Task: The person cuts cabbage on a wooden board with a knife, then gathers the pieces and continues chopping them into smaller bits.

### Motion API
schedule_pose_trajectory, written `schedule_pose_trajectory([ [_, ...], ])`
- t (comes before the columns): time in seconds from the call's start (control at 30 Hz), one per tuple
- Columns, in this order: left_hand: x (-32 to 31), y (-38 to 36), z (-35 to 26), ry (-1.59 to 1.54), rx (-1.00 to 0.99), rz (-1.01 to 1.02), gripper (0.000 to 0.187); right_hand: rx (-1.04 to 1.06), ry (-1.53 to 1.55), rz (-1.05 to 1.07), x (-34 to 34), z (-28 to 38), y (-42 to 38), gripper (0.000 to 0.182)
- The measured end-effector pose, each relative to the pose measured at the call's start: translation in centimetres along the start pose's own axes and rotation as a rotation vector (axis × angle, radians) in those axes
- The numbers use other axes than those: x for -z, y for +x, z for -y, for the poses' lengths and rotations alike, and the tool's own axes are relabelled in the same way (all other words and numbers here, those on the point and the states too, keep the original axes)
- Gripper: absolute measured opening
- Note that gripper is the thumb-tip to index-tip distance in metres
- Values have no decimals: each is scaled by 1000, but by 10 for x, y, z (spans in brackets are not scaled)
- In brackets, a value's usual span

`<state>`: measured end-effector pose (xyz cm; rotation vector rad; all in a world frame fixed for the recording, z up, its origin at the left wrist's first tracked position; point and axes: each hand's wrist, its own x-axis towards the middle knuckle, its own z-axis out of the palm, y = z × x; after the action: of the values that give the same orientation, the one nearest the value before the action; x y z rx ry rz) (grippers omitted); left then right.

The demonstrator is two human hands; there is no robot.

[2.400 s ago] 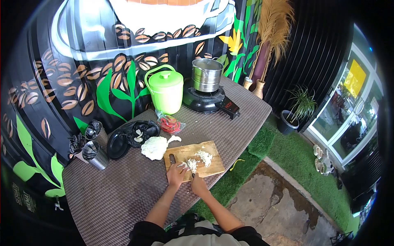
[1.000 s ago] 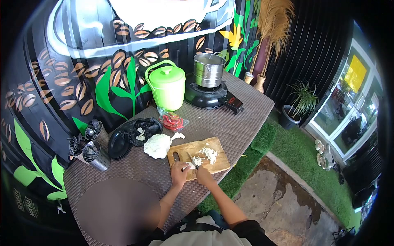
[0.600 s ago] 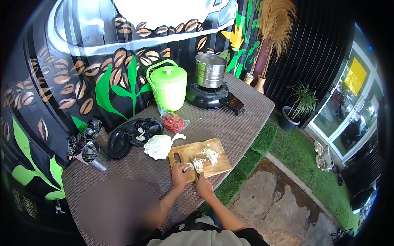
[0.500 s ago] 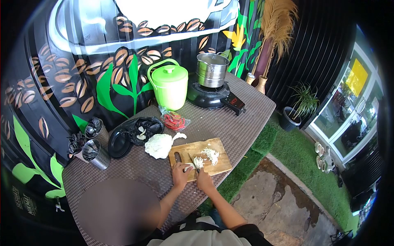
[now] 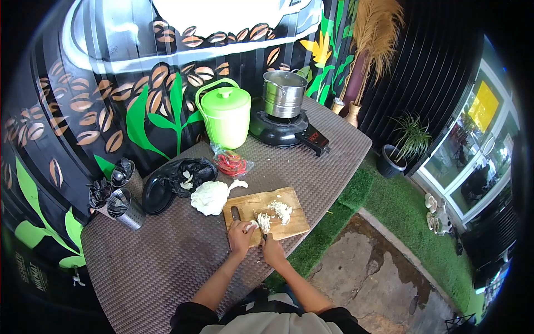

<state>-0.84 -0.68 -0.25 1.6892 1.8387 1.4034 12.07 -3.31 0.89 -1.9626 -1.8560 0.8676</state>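
Wooden cutting board [image 5: 250, 202] here: left hand [image 5: 239, 238] pinning a white cabbage piece [image 5: 253, 224], fingers hiding part of it, knife [image 5: 264, 237] gripped in the right hand [image 5: 272, 251], fine shreds [image 5: 281, 212] alongside. Around it: steel cutlery holder [image 5: 129, 214], bigger cabbage chunk [image 5: 208, 199], green bucket [image 5: 227, 117], steel pot [image 5: 283, 100].

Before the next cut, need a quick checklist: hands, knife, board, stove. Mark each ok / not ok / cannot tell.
1. Left hand steadying the white piece: ok.
2. Right hand gripping the knife: ok.
3. Left fingertips clear of the blade: cannot tell, too small.
4. Cutting board well inside the table edge: not ok, its right corner lies about at the edge.
5. Pot seated on the stove: ok.
6. Burner off: cannot tell.
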Motion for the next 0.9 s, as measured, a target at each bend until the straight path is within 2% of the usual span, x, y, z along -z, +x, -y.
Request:
schedule_pose_trajectory([
  [0.13, -2, 0, 2, -56, 1, -12, 18, 68, -39, -7, 2, -3, 25, 36],
  [0.2, -3, 0, 4, -81, 21, -8, 19, 162, 44, 125, 12, -6, 41, 38],
  [0.23, -3, 0, 3, -109, 44, -7, 20, 43, 151, 256, 33, 8, 39, 40],
  [0.33, 4, 0, 0, 69, 49, 112, 22, 37, 215, 339, 50, 15, 26, 40],
  [0.37, 5, 0, -2, 67, 51, 111, 22, 37, 212, 340, 44, 12, 24, 40],
  [0.43, 6, 0, -4, 75, 91, 132, 22, 124, 191, 112, 18, 0, 13, 38],
  [0.47, 3, 1, -2, 74, 94, 129, 22, 125, 187, 115, 5, -6, 10, 38],
  [0.53, -2, 0, 4, 67, -42, -1, 21, 239, 87, -169, -11, -5, 4, 36],
  [0.57, -3, -1, 8, 67, -41, 2, 21, 82, 111, -71, -17, -6, 5, 34],
  [0.67, -1, 1, 6, 25, -10, 27, 21, -36, 28, -2, -2, 21, 1, 34],
  [0.8, 0, 2, 7, 5, 23, 52, 22, 13, -57, 18, 9, 23, 23, 35],
  [0.87, 0, 2, 9, -17, 37, 64, 22, 135, -46, 52, 11, 11, 38, 35],
  [0.9, -2, 3, 11, -31, 54, 64, 22, 63, 11, 155, 18, 12, 41, 35],
])
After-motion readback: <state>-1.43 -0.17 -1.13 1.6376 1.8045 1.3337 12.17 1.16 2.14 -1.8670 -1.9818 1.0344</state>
